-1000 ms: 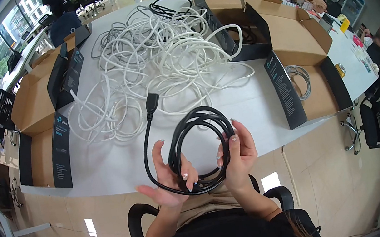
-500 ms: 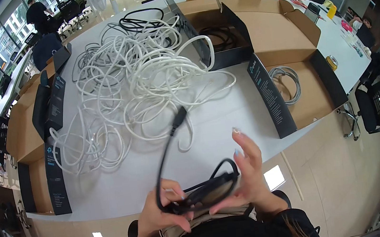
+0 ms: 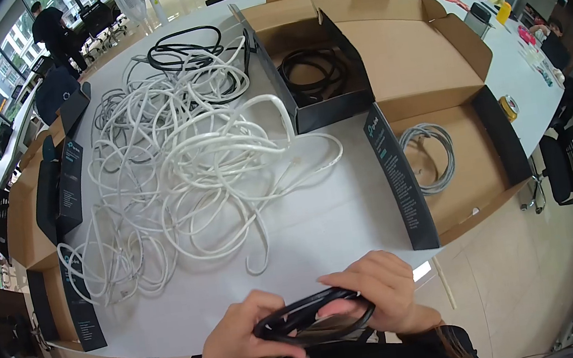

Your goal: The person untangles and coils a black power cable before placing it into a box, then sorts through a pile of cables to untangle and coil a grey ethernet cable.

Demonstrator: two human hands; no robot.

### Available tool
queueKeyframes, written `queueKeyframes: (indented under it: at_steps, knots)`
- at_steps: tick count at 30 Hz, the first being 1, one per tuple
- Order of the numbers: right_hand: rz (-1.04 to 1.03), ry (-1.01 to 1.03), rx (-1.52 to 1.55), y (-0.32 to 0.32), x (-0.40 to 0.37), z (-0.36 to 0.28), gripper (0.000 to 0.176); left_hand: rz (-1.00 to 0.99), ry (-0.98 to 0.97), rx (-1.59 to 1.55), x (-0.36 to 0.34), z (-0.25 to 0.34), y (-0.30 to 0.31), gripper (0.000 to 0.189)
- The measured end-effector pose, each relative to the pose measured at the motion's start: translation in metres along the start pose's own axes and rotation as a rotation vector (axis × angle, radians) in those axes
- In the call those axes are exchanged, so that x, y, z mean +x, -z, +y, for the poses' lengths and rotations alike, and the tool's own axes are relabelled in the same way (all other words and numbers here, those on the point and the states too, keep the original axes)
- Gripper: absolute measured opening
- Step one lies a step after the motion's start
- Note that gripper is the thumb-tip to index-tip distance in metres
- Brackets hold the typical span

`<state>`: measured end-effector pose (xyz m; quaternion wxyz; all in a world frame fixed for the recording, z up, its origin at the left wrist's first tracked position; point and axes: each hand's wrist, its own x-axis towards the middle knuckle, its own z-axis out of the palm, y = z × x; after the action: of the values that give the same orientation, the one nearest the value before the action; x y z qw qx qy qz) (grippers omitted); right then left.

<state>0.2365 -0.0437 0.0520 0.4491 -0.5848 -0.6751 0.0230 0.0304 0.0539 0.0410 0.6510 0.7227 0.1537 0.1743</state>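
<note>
A coiled black cable [image 3: 287,321] is held between my two hands, just past the table's near edge and close to my body. My left hand [image 3: 245,333] grips the coil at its left end, thumb below and fingers curled on it. On the right end, my right hand [image 3: 381,293] wraps its fingers over the loops with the thumb inside. The cable's plug does not show. Beyond my hands lies a big tangle of white cables [image 3: 219,159] on the white table [image 3: 321,225], one loose end curving toward me.
An open box [image 3: 403,185] at right holds a coiled grey cable [image 3: 451,157]. Behind it, another box [image 3: 335,111] contains black cable [image 3: 318,91]. More open boxes [image 3: 69,186] line the left edge. A black cable [image 3: 177,61] tops the tangle's far end. People work in the background.
The black cable's dangling plug end has been gathered into the coil. My right hand has closed from spread fingers onto the loops. The view has shifted slightly.
</note>
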Motion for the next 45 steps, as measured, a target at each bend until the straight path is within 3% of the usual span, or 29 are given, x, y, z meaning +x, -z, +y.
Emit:
queueKeyframes:
  at_steps: [2,4,5,8,9,12,15,18,19,21,26,27,30,31,34,35,39,41,44,45]
  knots:
    - [0.220,-0.093,-0.006,-0.017,-0.003,0.008,0.036,0.088,0.127,-0.207,0.010,-0.007,-0.004,0.077]
    - [0.276,-0.143,-0.006,-0.028,-0.006,0.016,0.036,0.163,0.222,-0.378,0.024,0.003,-0.007,0.085]
    - [0.276,-0.130,-0.009,-0.031,-0.005,0.019,0.038,0.202,0.186,-0.428,0.024,0.000,-0.007,0.078]
    - [0.254,-0.112,-0.019,-0.044,-0.013,0.029,0.044,-0.027,0.269,-0.155,0.027,-0.004,0.012,0.064]
    - [0.229,-0.083,-0.045,-0.041,-0.012,0.032,0.046,0.001,0.386,-0.188,0.029,0.004,0.013,0.050]
    - [0.236,-0.053,-0.072,-0.045,-0.019,0.035,0.049,-0.003,0.261,-0.093,0.035,0.010,0.016,0.048]
    - [0.252,-0.021,-0.052,-0.044,-0.020,0.040,0.049,-0.016,0.355,-0.088,0.021,-0.008,0.015,0.045]
    - [0.318,0.058,-0.068,-0.041,-0.020,0.047,0.048,0.009,0.211,-0.092,0.030,-0.004,0.016,0.041]
    - [0.484,0.106,-0.102,-0.047,-0.017,0.048,0.045,0.045,0.294,-0.123,0.032,0.000,0.017,0.040]
    - [0.368,0.063,-0.039,-0.052,-0.021,0.045,0.043,0.117,0.455,-0.182,0.034,0.007,0.018,0.041]
    - [0.338,0.068,0.040,-0.050,-0.017,0.044,0.038,0.072,0.256,-0.062,0.031,0.002,0.015,0.047]
    - [0.264,0.103,0.026,-0.047,-0.020,0.048,0.040,0.066,0.235,-0.037,0.029,0.002,0.014,0.048]
    - [0.417,-0.016,0.026,-0.043,-0.013,0.041,0.049,0.065,0.278,-0.038,0.022,0.001,0.012,0.051]
    - [0.516,-0.007,-0.051,-0.052,-0.016,0.044,0.061,0.048,0.238,-0.029,0.021,0.003,0.011,0.050]
    - [0.410,-0.134,0.086,-0.052,0.000,0.038,0.075,0.031,0.153,-0.010,0.022,0.010,0.007,0.046]
    - [0.281,-0.171,0.019,-0.049,0.001,0.036,0.082,0.048,0.150,-0.015,0.021,0.009,0.005,0.044]
    - [0.130,-0.148,0.018,-0.047,-0.004,0.036,0.077,0.064,0.145,-0.090,0.011,0.006,0.005,0.038]
    - [0.057,-0.033,-0.086,-0.025,0.015,0.024,0.059,0.132,0.122,-0.115,0.010,0.008,0.001,0.037]
    - [0.068,-0.066,-0.233,-0.007,0.043,0.020,0.033,0.237,0.045,-0.166,0.009,-0.001,-0.005,0.036]
    - [0.079,-0.061,-0.349,-0.005,0.058,0.026,0.032,0.243,0.013,-0.176,0.008,-0.004,-0.005,0.036]
